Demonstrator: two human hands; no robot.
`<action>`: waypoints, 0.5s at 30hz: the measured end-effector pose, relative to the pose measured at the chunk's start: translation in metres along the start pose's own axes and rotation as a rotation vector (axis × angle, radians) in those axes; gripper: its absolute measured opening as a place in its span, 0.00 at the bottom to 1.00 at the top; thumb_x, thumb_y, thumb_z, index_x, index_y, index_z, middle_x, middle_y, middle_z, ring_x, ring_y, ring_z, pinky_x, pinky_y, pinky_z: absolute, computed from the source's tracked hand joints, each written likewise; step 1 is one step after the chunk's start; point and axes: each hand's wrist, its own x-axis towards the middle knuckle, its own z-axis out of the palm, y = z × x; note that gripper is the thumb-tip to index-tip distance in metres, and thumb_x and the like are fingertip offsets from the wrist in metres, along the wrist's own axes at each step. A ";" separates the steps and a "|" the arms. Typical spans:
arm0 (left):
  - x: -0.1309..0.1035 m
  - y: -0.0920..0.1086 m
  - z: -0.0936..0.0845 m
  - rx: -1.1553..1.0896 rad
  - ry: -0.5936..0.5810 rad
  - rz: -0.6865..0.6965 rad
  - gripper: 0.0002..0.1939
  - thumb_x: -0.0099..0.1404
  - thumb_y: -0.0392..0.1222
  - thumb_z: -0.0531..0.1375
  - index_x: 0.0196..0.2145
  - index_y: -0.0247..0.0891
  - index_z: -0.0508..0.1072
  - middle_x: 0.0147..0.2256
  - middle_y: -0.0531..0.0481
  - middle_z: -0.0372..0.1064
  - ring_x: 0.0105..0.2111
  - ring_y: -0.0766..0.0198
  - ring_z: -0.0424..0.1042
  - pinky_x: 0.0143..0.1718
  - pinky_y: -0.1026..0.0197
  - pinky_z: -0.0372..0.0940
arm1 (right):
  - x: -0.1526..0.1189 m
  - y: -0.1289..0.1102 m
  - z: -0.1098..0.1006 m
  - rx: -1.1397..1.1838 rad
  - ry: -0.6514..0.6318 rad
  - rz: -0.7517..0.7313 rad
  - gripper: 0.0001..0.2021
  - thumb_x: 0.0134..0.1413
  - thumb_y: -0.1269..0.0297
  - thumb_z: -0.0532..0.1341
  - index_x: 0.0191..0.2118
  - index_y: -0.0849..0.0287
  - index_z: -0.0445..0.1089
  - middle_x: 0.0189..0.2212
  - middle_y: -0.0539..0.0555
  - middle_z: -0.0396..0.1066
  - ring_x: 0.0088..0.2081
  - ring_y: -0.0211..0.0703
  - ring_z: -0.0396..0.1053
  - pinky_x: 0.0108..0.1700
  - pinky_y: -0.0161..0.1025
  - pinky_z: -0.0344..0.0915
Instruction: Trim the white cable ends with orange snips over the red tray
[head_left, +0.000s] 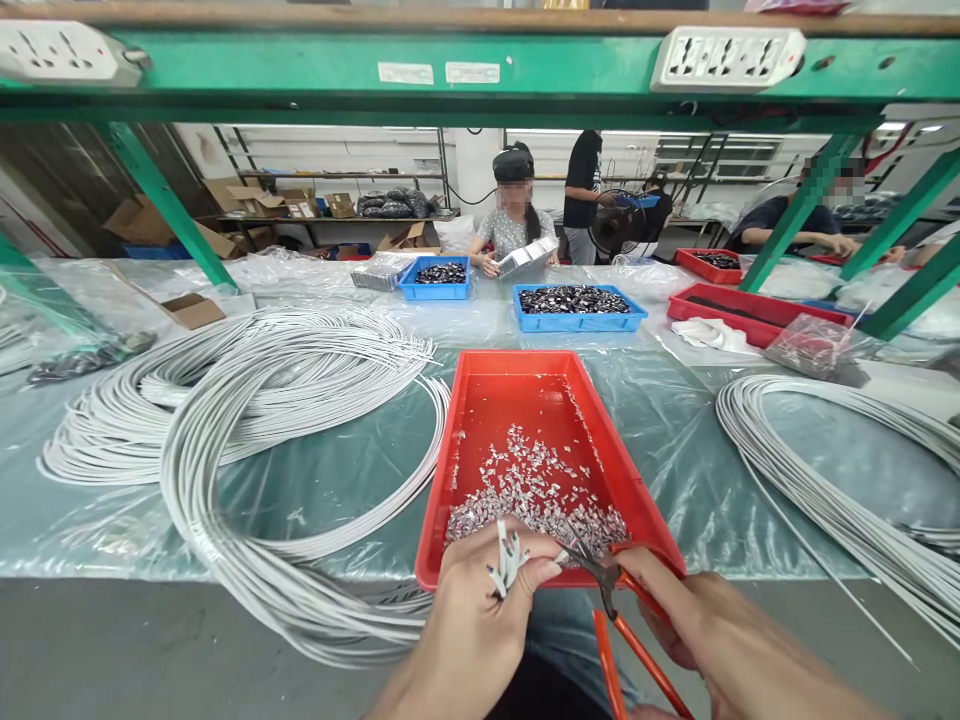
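From my end I look down on one pair of pliers with orange handles and dark metal jaws, held just over the near edge of the table covered in clear plastic. My right hand is wrapped round its handles, which stand apart. My left hand clenches a bunch of white cable ends, too bunched to count, and pinches one tip at the jaws. Below both is one shallow red plastic tray at the table's near edge; small silvery pieces, beyond counting, heap toward its near end. Two overlapping coils of white cable lie to its left, the front one hanging over the near edge, the other behind. One more white coil lies by the right edge. Toward the far edge I count two blue trays of dark pieces and one seated person.
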 end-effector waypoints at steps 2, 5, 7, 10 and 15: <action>0.000 0.003 -0.001 -0.025 0.048 0.056 0.09 0.61 0.34 0.58 0.28 0.40 0.78 0.24 0.52 0.69 0.19 0.70 0.62 0.25 0.67 0.60 | 0.002 0.004 -0.001 0.133 0.137 0.075 0.29 0.39 0.64 0.68 0.51 0.51 0.62 0.21 0.50 0.71 0.19 0.43 0.72 0.14 0.28 0.68; 0.001 0.007 -0.002 -0.115 0.156 -0.015 0.08 0.59 0.33 0.59 0.26 0.39 0.77 0.21 0.54 0.66 0.18 0.71 0.61 0.22 0.69 0.60 | 0.004 0.005 0.001 0.349 0.358 0.176 0.25 0.46 0.68 0.61 0.52 0.45 0.57 0.21 0.44 0.63 0.16 0.34 0.63 0.15 0.24 0.63; 0.003 0.008 -0.002 -0.184 0.145 -0.104 0.07 0.59 0.34 0.59 0.27 0.38 0.77 0.19 0.55 0.63 0.15 0.73 0.59 0.18 0.70 0.57 | 0.006 0.002 0.007 0.430 0.400 0.212 0.24 0.44 0.69 0.61 0.49 0.43 0.61 0.21 0.43 0.61 0.17 0.33 0.59 0.18 0.24 0.63; 0.004 0.011 -0.001 -0.246 0.101 -0.205 0.07 0.59 0.37 0.58 0.28 0.35 0.77 0.15 0.57 0.59 0.13 0.74 0.57 0.15 0.71 0.55 | 0.014 -0.009 0.022 0.513 0.396 0.290 0.16 0.45 0.68 0.63 0.42 0.46 0.68 0.18 0.42 0.58 0.17 0.33 0.54 0.18 0.26 0.59; 0.002 0.016 0.007 -0.277 0.178 -0.314 0.07 0.56 0.40 0.62 0.26 0.34 0.77 0.13 0.57 0.58 0.12 0.74 0.57 0.15 0.72 0.55 | 0.035 -0.023 0.044 0.759 0.383 0.437 0.06 0.44 0.62 0.66 0.29 0.58 0.72 0.14 0.41 0.50 0.17 0.32 0.48 0.20 0.31 0.51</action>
